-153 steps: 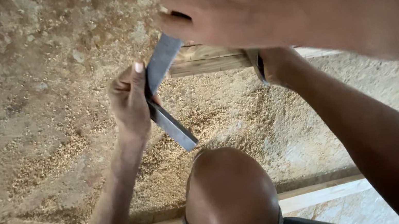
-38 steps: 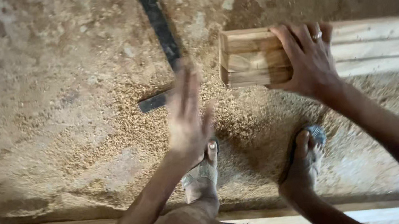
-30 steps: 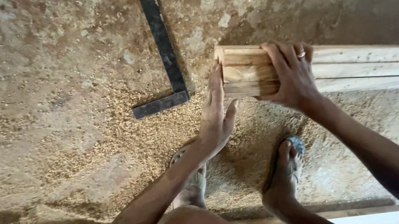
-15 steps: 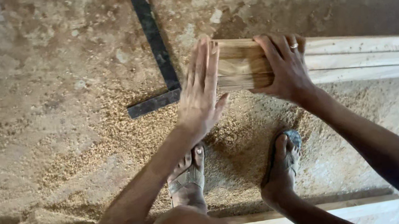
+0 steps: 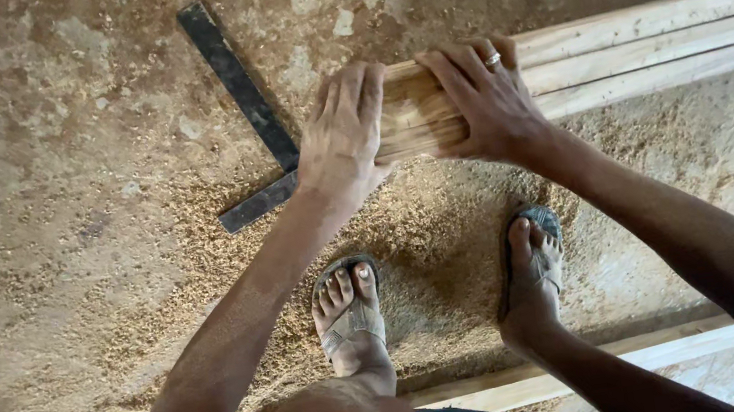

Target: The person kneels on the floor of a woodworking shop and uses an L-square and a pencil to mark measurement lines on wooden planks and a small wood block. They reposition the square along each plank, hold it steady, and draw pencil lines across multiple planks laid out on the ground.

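Observation:
A bundle of long wooden planks [image 5: 652, 51] lies on the floor and runs off to the right. My left hand [image 5: 343, 138] covers its near end, palm against the end faces and fingers curled over the top. My right hand [image 5: 487, 103], with a ring on one finger, grips the top of the bundle just beside the left hand. A dark metal carpenter's square [image 5: 243, 109] lies flat on the floor to the left of my left hand, its short arm close to my wrist.
Sawdust [image 5: 427, 226] covers the rough concrete floor around the planks. My two feet in sandals [image 5: 351, 318] [image 5: 534, 269] stand just below the bundle. A pale wooden board [image 5: 601, 374] runs along the bottom edge behind my feet.
The square went from my left hand to the floor. My left hand then moved right onto the end of the planks, while my right hand stayed on the bundle.

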